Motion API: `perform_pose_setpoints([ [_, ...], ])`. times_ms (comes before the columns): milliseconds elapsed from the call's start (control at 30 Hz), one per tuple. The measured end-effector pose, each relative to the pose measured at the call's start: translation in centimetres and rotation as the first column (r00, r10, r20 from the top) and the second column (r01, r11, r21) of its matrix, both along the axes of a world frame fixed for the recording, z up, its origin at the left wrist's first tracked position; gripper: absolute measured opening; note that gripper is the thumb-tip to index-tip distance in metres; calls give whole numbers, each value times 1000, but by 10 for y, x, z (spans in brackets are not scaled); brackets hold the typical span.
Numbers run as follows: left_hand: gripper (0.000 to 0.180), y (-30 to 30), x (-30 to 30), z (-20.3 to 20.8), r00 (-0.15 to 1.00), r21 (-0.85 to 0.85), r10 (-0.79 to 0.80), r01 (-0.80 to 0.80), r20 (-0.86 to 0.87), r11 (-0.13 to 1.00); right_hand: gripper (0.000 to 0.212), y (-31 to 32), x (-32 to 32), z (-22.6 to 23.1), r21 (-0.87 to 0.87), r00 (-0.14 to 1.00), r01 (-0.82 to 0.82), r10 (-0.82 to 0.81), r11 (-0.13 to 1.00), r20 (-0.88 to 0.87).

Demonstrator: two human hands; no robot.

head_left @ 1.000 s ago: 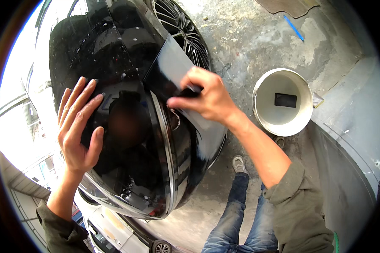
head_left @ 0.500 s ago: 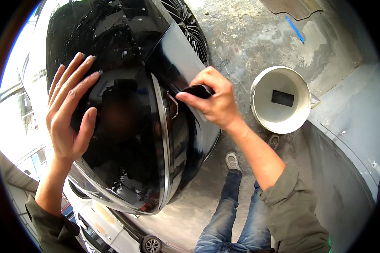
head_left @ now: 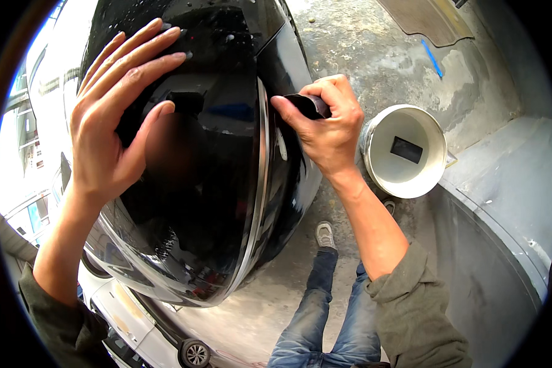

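Before me is a car's glossy black body (head_left: 214,208), with a silver trim strip (head_left: 262,172) curving along it. My left hand (head_left: 113,116) lies over the dark surface left of the strip, palm down and fingers stretched out, holding nothing. Just right of the strip, my right hand (head_left: 337,126) pinches a curled dark sheet, like sandpaper (head_left: 313,106), between thumb and fingers. The sheet's working face is hidden, so whether it touches the panel I cannot tell. Water drops and a few pale specks dot the black surface near the top.
A white bucket (head_left: 437,132) stands on the concrete floor to the right, a black rectangular block (head_left: 406,149) inside. Beyond it lie a blue strip (head_left: 432,59) and a brown mat (head_left: 424,21). A grey panel (head_left: 497,245) curves along the right; a white car (head_left: 119,306) is at lower left.
The view has shifted, so the car sits further right in it. Both hands have moved up in the picture; the right hand with its sheet is now closer to the silver strip.
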State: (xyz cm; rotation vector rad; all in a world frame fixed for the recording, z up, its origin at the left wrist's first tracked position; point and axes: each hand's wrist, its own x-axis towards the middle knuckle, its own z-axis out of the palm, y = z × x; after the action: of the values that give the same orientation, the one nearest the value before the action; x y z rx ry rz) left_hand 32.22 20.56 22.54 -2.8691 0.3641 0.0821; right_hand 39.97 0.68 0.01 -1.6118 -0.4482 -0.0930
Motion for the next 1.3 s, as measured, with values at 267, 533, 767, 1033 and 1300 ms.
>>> perform_pose_setpoints([
  [267,44,-1,-1,5,1000,79,6,-4,-27,997,34,-53,-45,-49,-56,968,-161,146,985,-202],
  [533,43,10,-5,2,999,131,-35,37,-16,991,32,-65,-73,-59,-13,947,-130,120,991,-298],
  [767,42,-3,-14,3,999,36,-12,11,38,999,26,-77,-112,-37,-144,910,-7,-54,989,-411],
  [1033,42,-28,-13,-7,990,-173,11,13,139,985,21,-56,-109,-40,-349,951,301,-253,888,178],
  [1300,41,-41,-14,-9,981,-282,43,13,190,959,19,-56,-117,-26,-406,946,324,-280,854,165],
])
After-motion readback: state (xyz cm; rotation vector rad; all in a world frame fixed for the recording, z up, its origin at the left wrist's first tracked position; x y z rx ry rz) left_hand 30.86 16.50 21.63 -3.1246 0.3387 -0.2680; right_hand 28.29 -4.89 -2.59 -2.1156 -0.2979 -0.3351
